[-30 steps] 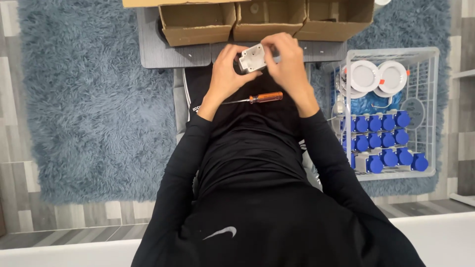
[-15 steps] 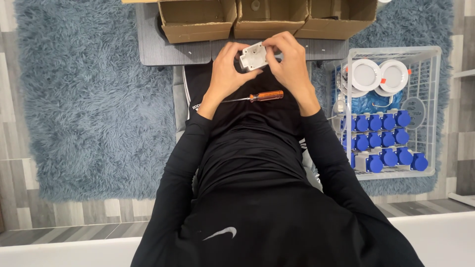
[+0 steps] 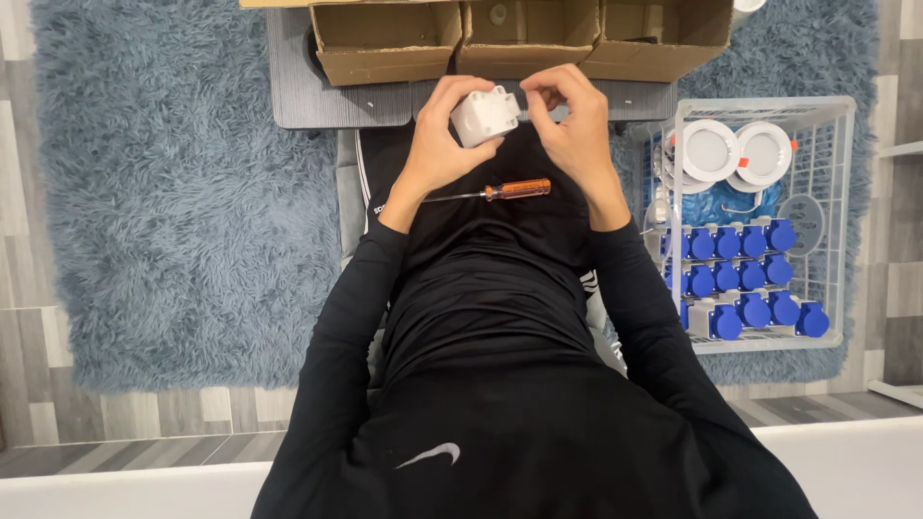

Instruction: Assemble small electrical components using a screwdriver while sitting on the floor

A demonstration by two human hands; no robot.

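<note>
My left hand (image 3: 440, 142) holds a small white boxy part (image 3: 484, 115) above my lap. My right hand (image 3: 573, 123) is just right of the part, its fingers pinched together near the part's edge; whether they hold anything tiny I cannot tell. A screwdriver with an orange handle (image 3: 498, 191) lies across my black-clad legs, just below both hands. Neither hand touches it.
Three open cardboard boxes (image 3: 524, 37) stand on a low grey board (image 3: 317, 96) ahead. A white wire basket (image 3: 769, 111) on the right holds round white discs (image 3: 735, 152) and several blue-and-white plugs (image 3: 745, 279). A shaggy blue rug (image 3: 163, 192) lies underneath.
The white part has turned in my left hand, showing a plainer white side. My right hand has drawn slightly off it to the right.
</note>
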